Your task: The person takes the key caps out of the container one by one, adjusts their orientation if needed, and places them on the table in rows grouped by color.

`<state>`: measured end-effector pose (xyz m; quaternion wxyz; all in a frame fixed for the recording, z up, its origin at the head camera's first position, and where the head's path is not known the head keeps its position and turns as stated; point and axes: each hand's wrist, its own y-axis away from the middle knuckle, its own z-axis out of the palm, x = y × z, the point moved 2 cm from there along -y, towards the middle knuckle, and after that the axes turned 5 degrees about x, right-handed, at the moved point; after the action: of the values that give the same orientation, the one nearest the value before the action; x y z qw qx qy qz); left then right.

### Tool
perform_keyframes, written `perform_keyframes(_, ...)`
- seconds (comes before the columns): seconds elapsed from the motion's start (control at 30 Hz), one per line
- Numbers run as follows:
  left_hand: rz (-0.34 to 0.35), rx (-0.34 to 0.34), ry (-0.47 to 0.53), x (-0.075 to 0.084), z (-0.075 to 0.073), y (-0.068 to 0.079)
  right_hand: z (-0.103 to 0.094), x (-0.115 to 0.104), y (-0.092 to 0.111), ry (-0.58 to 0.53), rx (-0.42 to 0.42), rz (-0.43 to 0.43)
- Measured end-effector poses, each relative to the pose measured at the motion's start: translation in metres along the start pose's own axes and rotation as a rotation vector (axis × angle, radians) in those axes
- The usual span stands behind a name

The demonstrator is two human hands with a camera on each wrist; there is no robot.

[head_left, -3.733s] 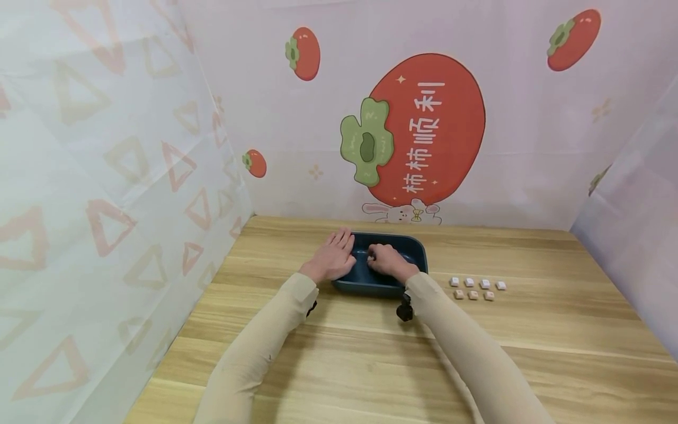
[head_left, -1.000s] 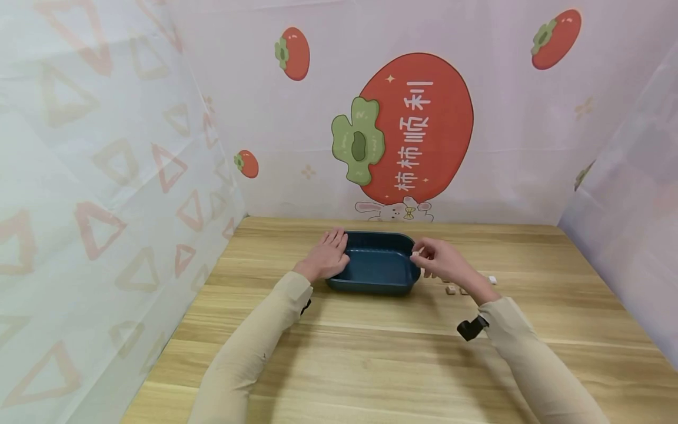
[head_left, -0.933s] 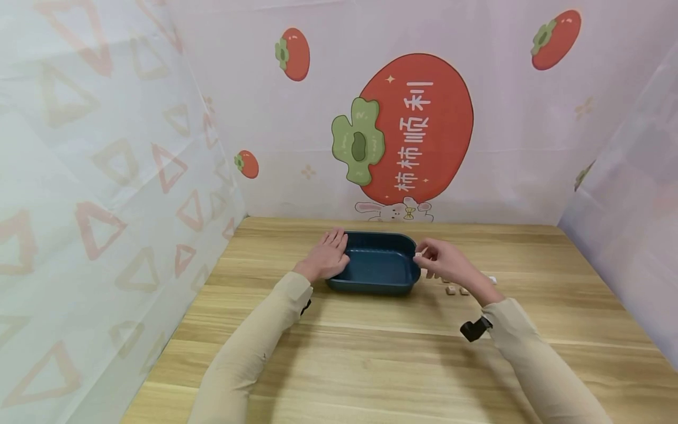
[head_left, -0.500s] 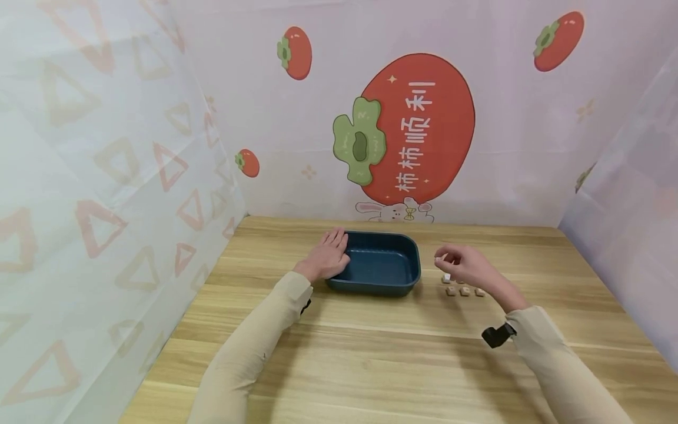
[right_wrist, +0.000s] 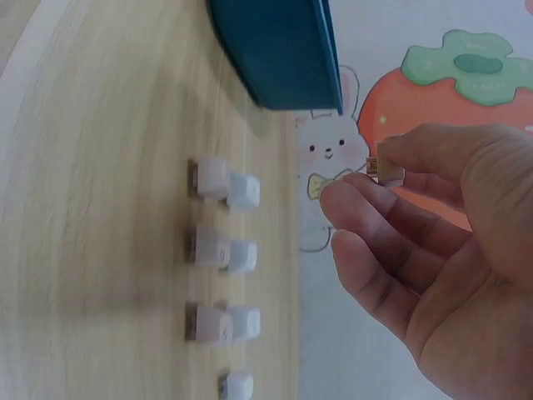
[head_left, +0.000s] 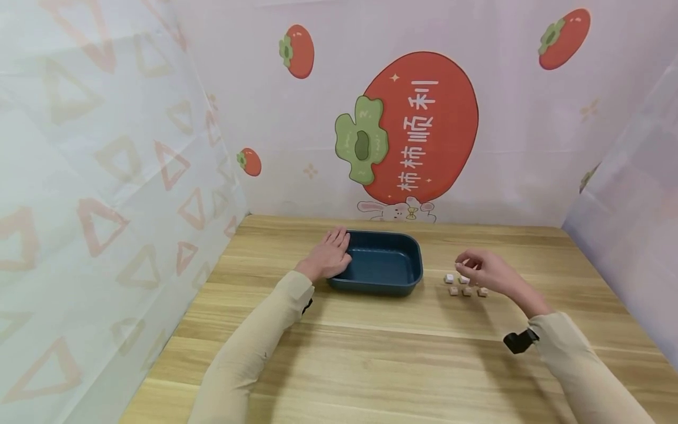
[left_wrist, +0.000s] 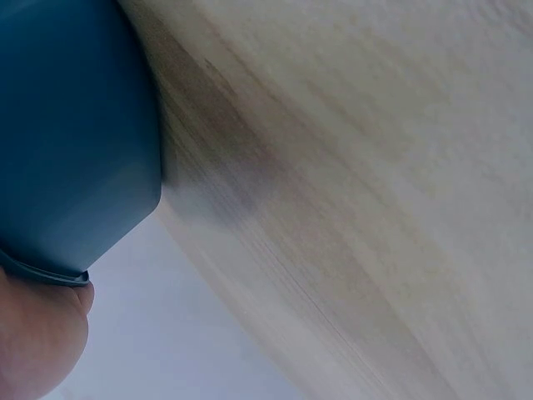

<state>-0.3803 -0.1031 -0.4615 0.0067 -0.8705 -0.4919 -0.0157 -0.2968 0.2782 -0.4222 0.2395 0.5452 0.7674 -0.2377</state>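
The left hand lies over the left end of a dark blue box, its fingers straight along the rim and the thumb toward the inside. In the left wrist view, part of this hand presses at the rim of the box. Right of the box, the right hand pinches a small pale keycap between thumb and index finger, its brownish underside partly showing. It hovers over two rows of similar keycaps, three pinkish ones in front and several white ones behind.
The wooden table ends at a back wall sheet printed with persimmons and a rabbit. Another patterned sheet borders the left side. A black camera sits on the right wrist.
The right hand has left the inside of the box, crossed its right rim with the keycap and moved right, over the rows. The left hand keeps its place on the box.
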Motion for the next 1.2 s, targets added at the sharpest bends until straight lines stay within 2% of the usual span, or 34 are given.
perform_keyframes(0.47,-0.005,-0.003,-0.007,0.000,0.000,0.001,-0.014,0.041,0.024,0.018,-0.035,0.063)
perform_keyframes(1.2,0.001,0.013,-0.011,0.000,-0.002,0.003,-0.012,0.072,0.039,0.104,-0.021,0.062)
